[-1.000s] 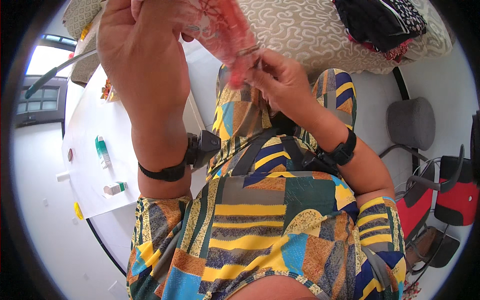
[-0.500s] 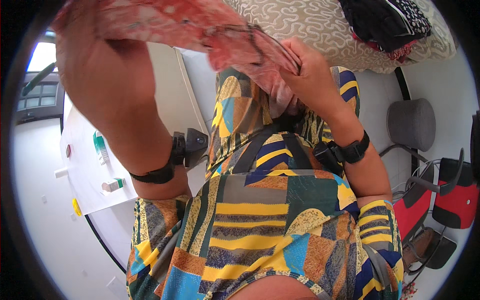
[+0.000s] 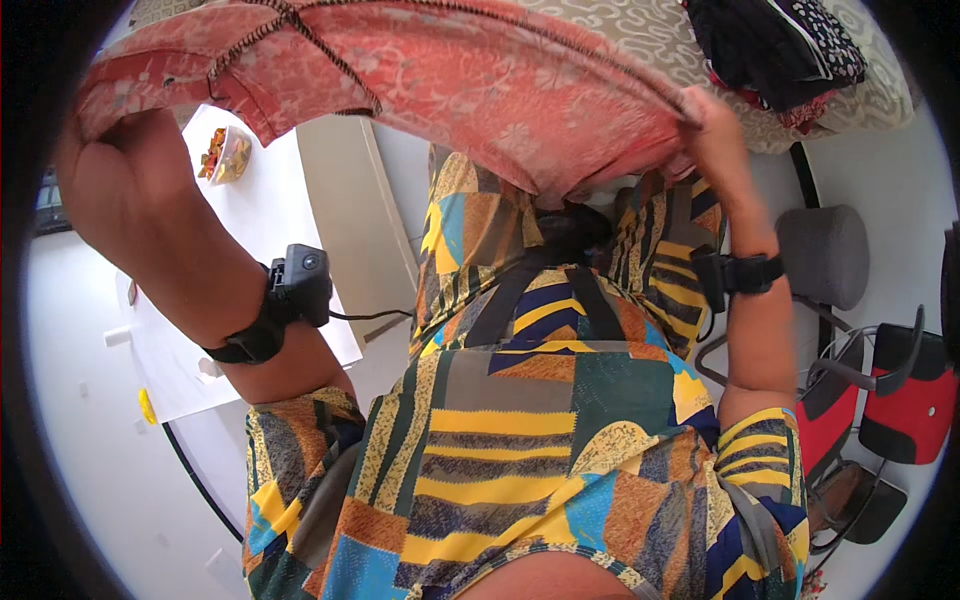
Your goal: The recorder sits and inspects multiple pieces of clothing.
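Observation:
A pink patterned garment [image 3: 430, 85] with dark stitched seams stretches between my hands, above my lap and the near side of the bed. At the far left, my left hand [image 3: 120, 135] is closed on one end, its fingers partly covered by the cloth. My right hand [image 3: 712, 130] grips the other end by its edge, slightly blurred. The cloth's lower edge sags toward my knees. Each forearm wears a black strap with a small camera.
Dark folded clothes [image 3: 785, 50] lie on the patterned bedspread [image 3: 640, 30] at the back right. On the left, a white table [image 3: 270, 210] bears a clear tub [image 3: 228, 155]. A grey round stool [image 3: 825, 258] and red-and-black chairs [image 3: 905, 390] stand at right.
My hands have moved apart, the right one outward to the right and the left one farther left. The bunched garment is now spread wide between them.

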A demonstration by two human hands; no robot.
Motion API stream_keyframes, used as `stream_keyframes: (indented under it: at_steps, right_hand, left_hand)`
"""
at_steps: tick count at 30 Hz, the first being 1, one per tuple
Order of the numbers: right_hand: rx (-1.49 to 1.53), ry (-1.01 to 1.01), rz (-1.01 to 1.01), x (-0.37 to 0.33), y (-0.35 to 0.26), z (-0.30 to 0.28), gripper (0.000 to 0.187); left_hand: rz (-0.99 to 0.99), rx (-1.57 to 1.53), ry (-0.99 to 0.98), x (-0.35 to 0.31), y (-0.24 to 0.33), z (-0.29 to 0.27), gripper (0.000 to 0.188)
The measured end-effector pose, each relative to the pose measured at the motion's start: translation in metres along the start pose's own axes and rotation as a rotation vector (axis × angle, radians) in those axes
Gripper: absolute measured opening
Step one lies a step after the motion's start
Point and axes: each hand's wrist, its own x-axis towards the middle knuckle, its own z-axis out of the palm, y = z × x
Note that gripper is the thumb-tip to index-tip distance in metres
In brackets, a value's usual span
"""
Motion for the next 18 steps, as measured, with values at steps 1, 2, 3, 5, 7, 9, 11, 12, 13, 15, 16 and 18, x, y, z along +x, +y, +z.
stream_keyframes:
  at_steps: [1,2,3,5,7,9,11,12,13,15,16,18]
  right_hand:
    - [-0.029,0.019,0.008,0.006,0.01,-0.014,0.013]
    - [-0.055,0.036,0.007,0.013,0.016,-0.027,0.016]
    - [-0.138,0.062,-0.004,0.019,0.021,-0.041,0.017]
    - [-0.224,0.158,-0.035,0.029,0.028,-0.075,0.017]
    - [-0.327,0.263,-0.022,0.039,0.02,-0.104,0.019]
    - [-0.346,0.355,-0.094,0.056,0.03,-0.129,0.025]
    - [-0.443,0.413,-0.134,0.071,0.035,-0.162,0.028]
    - [-0.448,0.438,-0.11,0.077,0.039,-0.182,0.032]
    - [-0.444,0.461,-0.086,0.081,0.042,-0.198,0.036]
    - [-0.401,0.444,-0.11,0.098,0.033,-0.221,0.041]
    - [-0.384,0.419,-0.104,0.1,0.032,-0.231,0.046]
    - [-0.534,0.479,-0.089,0.101,0.02,-0.25,0.043]
  left_hand:
    - [-0.043,0.017,-0.018,0.003,-0.001,-0.004,0.021]
    - [-0.033,0.016,-0.01,-0.002,-0.001,-0.002,0.021]
    - [0.012,0.063,0.027,-0.008,-0.003,0.002,0.022]
    - [0.056,0.097,0.065,-0.001,-0.01,-0.002,0.024]
    - [-0.048,-0.025,-0.191,0.021,-0.019,-0.024,0.023]
    - [-0.018,0.101,-0.166,0.023,-0.034,-0.024,0.024]
    - [-0.095,0.101,-0.002,0.018,-0.043,0.001,0.025]
    - [-0.09,0.076,-0.001,0.024,-0.052,0.002,0.025]
    - [-0.087,0.096,-0.145,0.033,-0.066,-0.006,0.031]
    - [-0.057,0.18,-0.421,0.046,-0.068,-0.023,0.057]
    - [-0.05,0.165,-0.418,0.033,-0.069,-0.012,0.057]
    - [-0.11,0.0,-0.411,0.01,-0.055,0.023,0.033]
